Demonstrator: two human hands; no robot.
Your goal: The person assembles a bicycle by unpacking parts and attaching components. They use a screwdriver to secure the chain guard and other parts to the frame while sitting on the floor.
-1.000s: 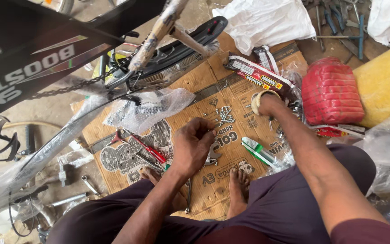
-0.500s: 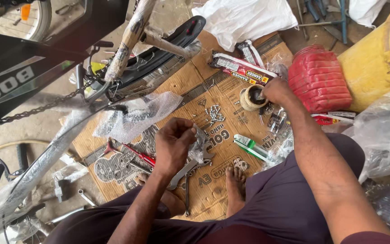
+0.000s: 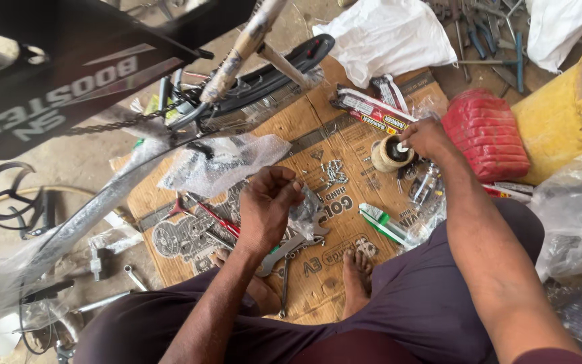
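Bicycle frame (image 3: pixel 82 81): black with white lettering, tilted across the upper left
Chain (image 3: pixel 112 121): hangs along the frame's lower edge
Mudguard (image 3: pixel 274 67): long, black, lies by the cardboard's top edge
Bubble wrap (image 3: pixel 220 162): crumpled, clear, on the cardboard's left part
Red-handled tool (image 3: pixel 213 217): lies on the cardboard's left part
White cloth (image 3: pixel 389 37): bunched beyond the top of the cardboard
Red ribbed bundle (image 3: pixel 486 135): right of the cardboard, beside the yellow drum (image 3: pixel 560 114)
Green and white tube (image 3: pixel 382 222): flat on the cardboard, near the bare foot (image 3: pixel 357 280)
Spanner (image 3: pixel 135 276): on the ground at the left
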